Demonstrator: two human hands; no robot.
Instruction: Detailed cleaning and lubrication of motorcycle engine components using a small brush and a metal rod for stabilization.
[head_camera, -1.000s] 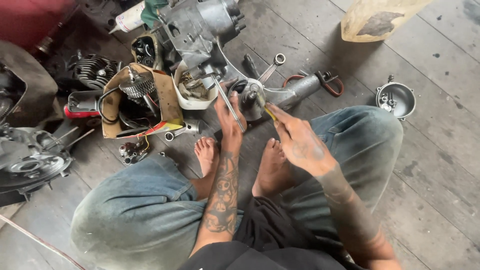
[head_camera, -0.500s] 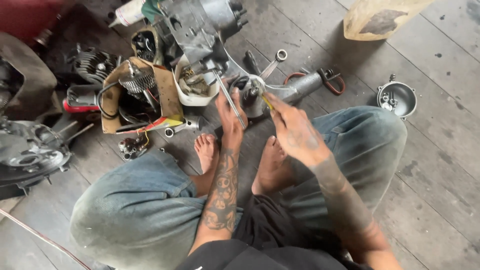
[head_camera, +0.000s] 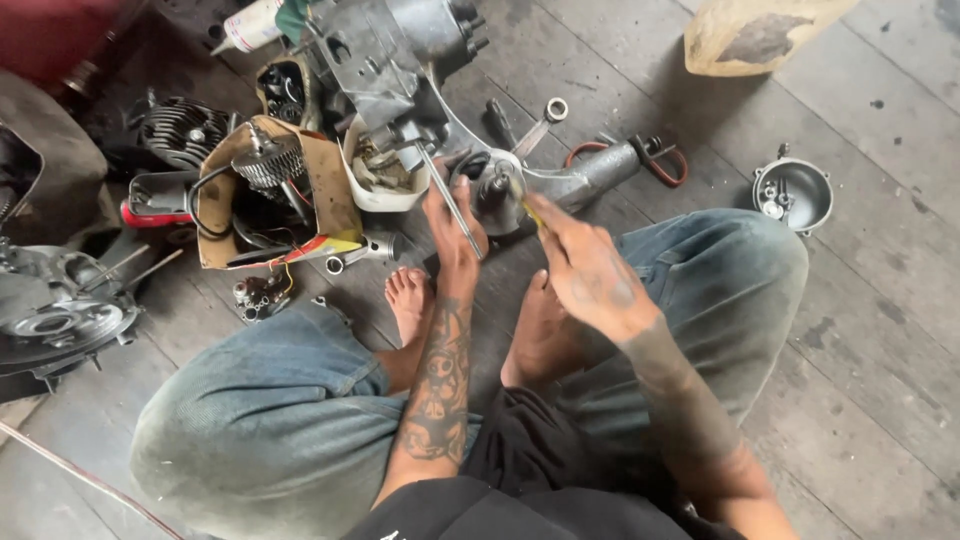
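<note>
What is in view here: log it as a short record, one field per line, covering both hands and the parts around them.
Setting: person seated on grey wooden plank floor, knees bent, barefoot
Left hand: grips a thin silver metal rod tool
Right hand: holds a small yellow-handled tool at the round grey metal engine hub
Left of hands: torn brown cardboard box of parts
Far right: small round metal bowl-shaped part
Behind hub: silver ring spanner

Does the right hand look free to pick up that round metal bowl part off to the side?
Probably not right away: the right hand already holds a yellow tool, though the metal bowl part lies unobstructed on the floor beyond the knee.
</note>
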